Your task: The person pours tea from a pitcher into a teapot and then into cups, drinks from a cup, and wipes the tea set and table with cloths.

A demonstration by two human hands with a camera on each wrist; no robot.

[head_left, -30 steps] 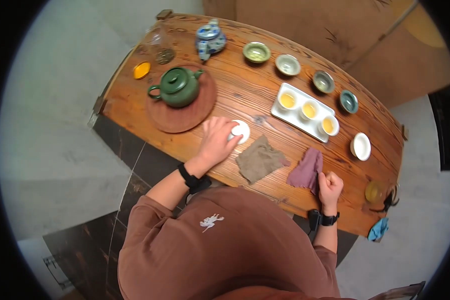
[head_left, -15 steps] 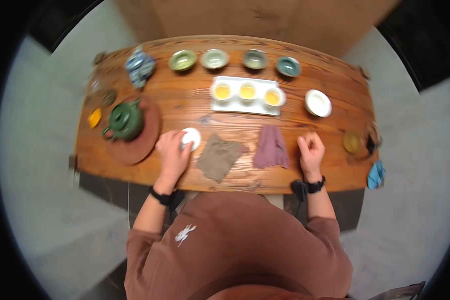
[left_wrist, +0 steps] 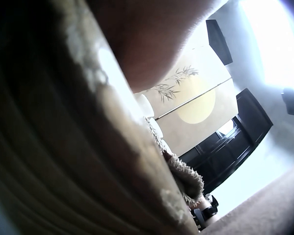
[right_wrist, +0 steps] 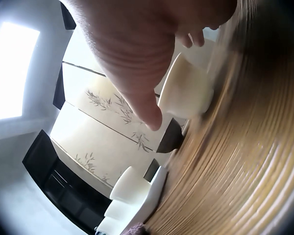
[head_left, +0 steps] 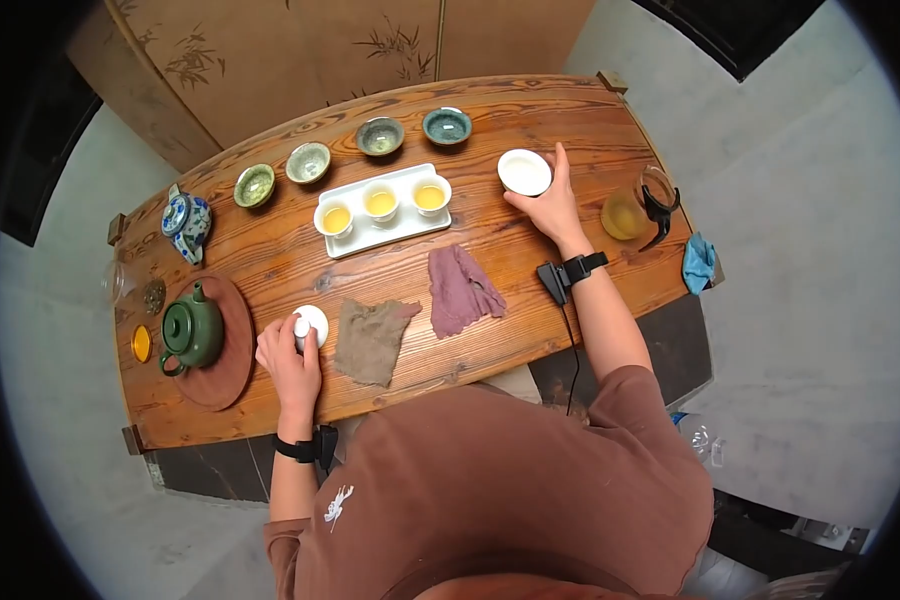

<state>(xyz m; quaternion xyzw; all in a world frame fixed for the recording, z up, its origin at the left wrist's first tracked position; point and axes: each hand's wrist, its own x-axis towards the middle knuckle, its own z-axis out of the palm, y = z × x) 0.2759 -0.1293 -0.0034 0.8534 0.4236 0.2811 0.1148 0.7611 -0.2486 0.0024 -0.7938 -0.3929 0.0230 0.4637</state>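
On the left of the table in the head view, my left hand pinches the knob of a small white lid, which lies close over the wood. In the left wrist view the lid is out of sight. My right hand is spread at a white bowl, thumb on the near side and fingers at the right. The right wrist view has the thumb straight beside the wall of the bowl, which stands upright on the table.
A white tray bears three cups of yellow tea. Several glazed bowls line the back. At the left are a green teapot on a round board and a blue-and-white pot. A brown cloth, a purple cloth and a glass pitcher lie nearer.
My right hand has moved forward from the front of the table to the white bowl, its fingers spreading from a curl. My left hand has stayed at the lid. The head view has turned.
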